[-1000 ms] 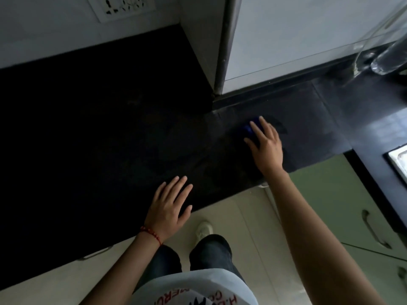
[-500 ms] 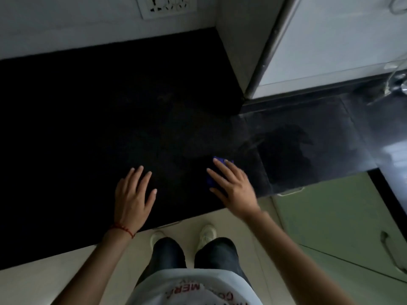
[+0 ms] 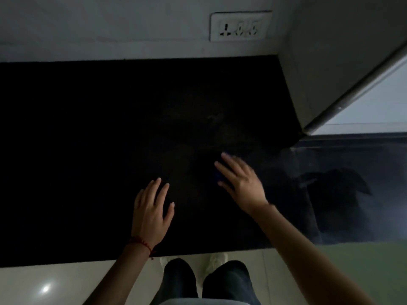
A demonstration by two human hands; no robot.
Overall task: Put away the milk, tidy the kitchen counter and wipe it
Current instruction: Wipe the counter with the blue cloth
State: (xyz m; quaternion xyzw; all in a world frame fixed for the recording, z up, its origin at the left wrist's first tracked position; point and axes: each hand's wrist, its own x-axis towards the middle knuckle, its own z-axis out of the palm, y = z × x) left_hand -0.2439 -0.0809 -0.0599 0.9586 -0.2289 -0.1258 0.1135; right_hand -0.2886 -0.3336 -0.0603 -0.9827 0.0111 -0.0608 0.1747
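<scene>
Hands first: right hand [image 3: 241, 182], fingers straight and spread, presses flat on the dark counter [image 3: 88, 150] over a blue cloth [image 3: 218, 176], only a sliver of it visible — blurred. Left hand [image 3: 152, 211], fingers straight, rests flat on the counter near the front edge, holding nothing. Beyond: wall socket [image 3: 240, 26] above; white fridge [image 3: 343, 62] at right. Milk not in view — judged put away. Counter bare of clutter; wiping is under way, the left stretch apparently remaining.
</scene>
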